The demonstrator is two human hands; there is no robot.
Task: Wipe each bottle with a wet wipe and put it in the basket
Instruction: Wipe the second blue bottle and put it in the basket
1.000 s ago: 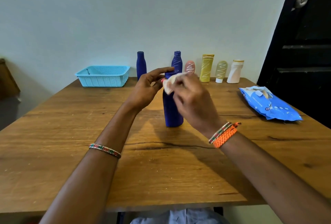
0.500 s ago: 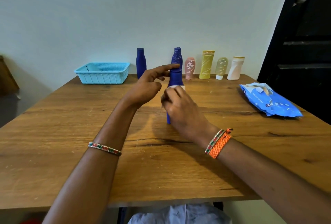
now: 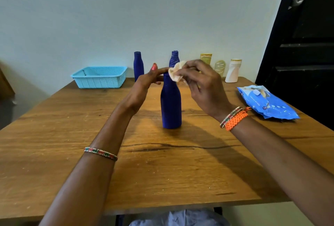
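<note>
Pinching the crumpled wet wipe (image 3: 176,73), my right hand (image 3: 200,86) keeps a closed grip on it beside the neck of the blue bottle (image 3: 171,103). My left hand (image 3: 144,85) lies open, its straight fingers resting on the bottle's top; I think that keeps it from tipping while I rub. Both wrists are lifted off the surface (image 3: 162,171). From the bottle, the basket (image 3: 99,77) sits far back and left, and more bottles (image 3: 233,70) wait behind it.

The right hand (image 3: 202,85) hid most of the yellow tube (image 3: 206,58); print on the blue pack (image 3: 267,104) was too small.
</note>
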